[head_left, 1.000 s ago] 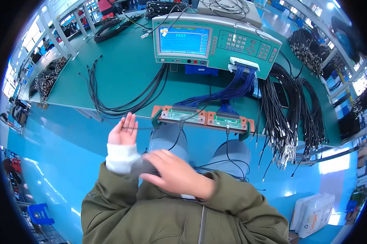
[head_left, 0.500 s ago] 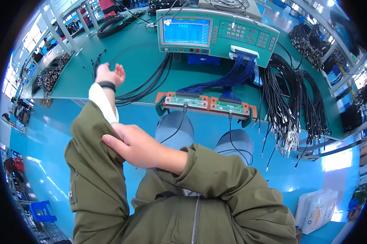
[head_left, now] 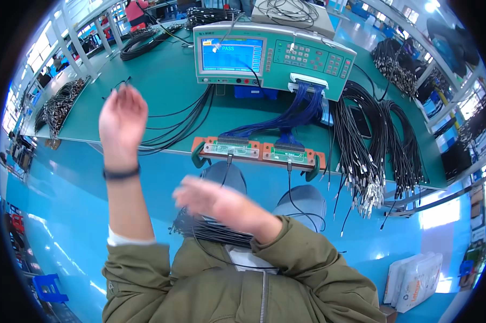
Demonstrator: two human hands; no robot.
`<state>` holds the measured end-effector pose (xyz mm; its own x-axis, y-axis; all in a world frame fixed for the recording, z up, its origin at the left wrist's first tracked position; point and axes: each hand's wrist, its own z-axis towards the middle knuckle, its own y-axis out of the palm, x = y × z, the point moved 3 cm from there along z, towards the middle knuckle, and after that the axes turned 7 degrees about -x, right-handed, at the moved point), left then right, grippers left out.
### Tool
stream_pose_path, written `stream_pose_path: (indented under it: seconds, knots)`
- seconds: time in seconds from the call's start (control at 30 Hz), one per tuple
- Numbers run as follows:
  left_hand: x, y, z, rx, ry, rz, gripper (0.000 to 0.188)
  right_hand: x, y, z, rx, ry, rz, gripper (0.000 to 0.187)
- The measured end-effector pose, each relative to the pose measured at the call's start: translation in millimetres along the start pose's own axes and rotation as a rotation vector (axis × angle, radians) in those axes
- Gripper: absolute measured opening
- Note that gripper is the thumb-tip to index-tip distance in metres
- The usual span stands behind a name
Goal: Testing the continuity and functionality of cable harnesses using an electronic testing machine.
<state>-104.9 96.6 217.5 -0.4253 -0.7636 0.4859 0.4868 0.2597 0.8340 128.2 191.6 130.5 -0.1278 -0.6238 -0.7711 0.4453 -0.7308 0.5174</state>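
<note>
My left hand [head_left: 123, 121] is raised over the left part of the bench, fingers stretched out and nothing in it. A dark band circles that wrist, and the olive sleeve [head_left: 138, 264] is bunched near the elbow. Held out above my lap, my right hand [head_left: 216, 204] is also open and slightly blurred. Below it a bundle of black cables [head_left: 219, 232] lies across my lap. Beyond the hands, an orange test fixture [head_left: 259, 152] with two connector boards sits at the bench's near edge; a black cable hangs from each board.
A teal tester [head_left: 278, 59] with a lit blue screen stands on the green bench [head_left: 167, 97]. Blue wires [head_left: 280, 116] join it to the fixture. Black cable bundles [head_left: 361, 145] hang over the right edge; another bundle [head_left: 62, 107] lies far left. White bags [head_left: 413, 281] stand on the floor at right.
My right hand has let go of the left sleeve and moved right. The left sleeve is now higher, baring the forearm. My left hand has come nearer, and the lap cables are more exposed.
</note>
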Motion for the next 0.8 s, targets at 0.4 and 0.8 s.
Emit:
stream_pose_path:
  seconds: [0.4, 0.8]
  knots:
    - [7.4, -43.5, -118.7, 0.321, 0.018, -0.72, 0.02, -144.0, -12.6, -118.8, 0.093, -0.721, 0.361, 0.043]
    - [56.9, -74.6, -112.2, 0.19, 0.161, 0.269, 0.026, -188.1, -18.5, -364.8, 1.248, -1.207, -0.277, 0.021]
